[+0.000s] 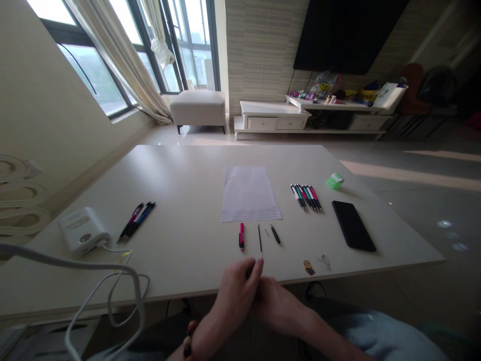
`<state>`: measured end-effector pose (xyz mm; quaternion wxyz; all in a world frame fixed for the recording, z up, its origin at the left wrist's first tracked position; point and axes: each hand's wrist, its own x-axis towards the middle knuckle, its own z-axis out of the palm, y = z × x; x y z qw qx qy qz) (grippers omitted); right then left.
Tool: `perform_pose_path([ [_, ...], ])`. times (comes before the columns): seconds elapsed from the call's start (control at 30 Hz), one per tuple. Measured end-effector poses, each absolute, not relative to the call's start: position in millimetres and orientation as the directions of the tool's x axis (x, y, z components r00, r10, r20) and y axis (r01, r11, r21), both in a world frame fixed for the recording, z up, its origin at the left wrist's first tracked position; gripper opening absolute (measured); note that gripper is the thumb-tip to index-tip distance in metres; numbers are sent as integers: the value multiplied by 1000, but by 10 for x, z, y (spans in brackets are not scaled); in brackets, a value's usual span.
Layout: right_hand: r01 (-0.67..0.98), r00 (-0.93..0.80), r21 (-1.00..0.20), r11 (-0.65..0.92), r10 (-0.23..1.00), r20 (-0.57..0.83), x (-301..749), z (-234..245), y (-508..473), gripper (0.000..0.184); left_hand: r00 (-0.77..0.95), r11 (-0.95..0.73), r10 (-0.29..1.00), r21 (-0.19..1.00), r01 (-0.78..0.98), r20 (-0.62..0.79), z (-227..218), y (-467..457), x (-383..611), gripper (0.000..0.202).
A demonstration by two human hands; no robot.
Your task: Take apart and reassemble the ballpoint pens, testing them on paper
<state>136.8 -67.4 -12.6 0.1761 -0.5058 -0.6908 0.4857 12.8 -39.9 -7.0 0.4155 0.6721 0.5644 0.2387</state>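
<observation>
- Head view: left hand [239, 285] and right hand [280, 303] together at bench [188, 200] edge; grasp hidden, cannot tell.
- Pink pen barrel [241, 236], refill [259, 237], spring [267, 232], black grip [275, 233] lie apart, just beyond.
- Likely step: parts laid out; next calls for fine pinching.

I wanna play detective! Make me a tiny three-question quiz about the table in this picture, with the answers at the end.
1. Which lies farther right, the paper or the black phone?
2. True or false: the dark refill lies between the pink barrel and the black grip.
3. Fill in: the arm of the left hand wears a ____.

Key: 1. the black phone; 2. true; 3. bracelet.
</observation>
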Motion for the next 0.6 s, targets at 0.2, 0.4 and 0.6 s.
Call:
perform_pose_path([
  [0.2, 925, -27, -378, -43, 984, -179, 1440, 212, -179, 25, 128, -131, 991, 423, 896, 37, 6, 174, 103, 25],
  [0.4, 960, 72, -250, -129, 972, -222, 1385, 106, 4, 25, 130, -108, 988, 250, 962, -77, -182, 311, 100, 19],
  [0.6, 960, 67, -253, -118, 978, -200, 1358, -55, 42, 21, 113, -98, 993, 301, 949, -32, -69, 206, 31, 10],
])
